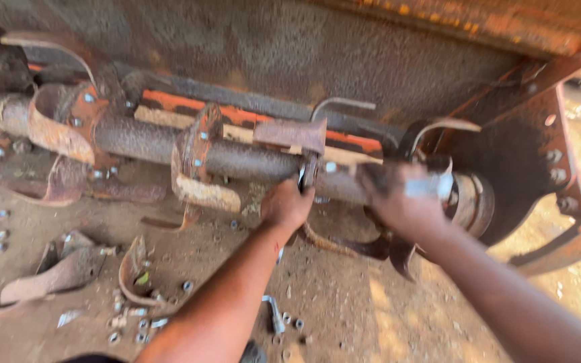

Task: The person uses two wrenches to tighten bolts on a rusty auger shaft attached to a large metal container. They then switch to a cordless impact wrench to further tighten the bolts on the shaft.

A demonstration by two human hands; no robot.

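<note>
We see our left hand (286, 205) raised to the rusty shaft (149, 141) that runs across the machine, its fingers closed around a spanner (306, 173) set upright against the flange near the shaft's middle. A flat rusty blade (290, 133) sits just above that flange. Our right hand (408, 205) is further along, near the shaft's right end beside the round hub (472, 202); it is blurred, and its fingers are wrapped round a pale metal tool (428, 186) whose kind we cannot tell. More curved blades (55, 128) are bolted along the shaft toward the left. Below, on the dirt ground (364, 302), loose blades (62, 265) lie toward the left edge with nuts (139, 329) scattered near them, and another spanner (276, 314) lies on the ground between our forearms. The machine's orange frame (546, 134) stands at the right.
</note>
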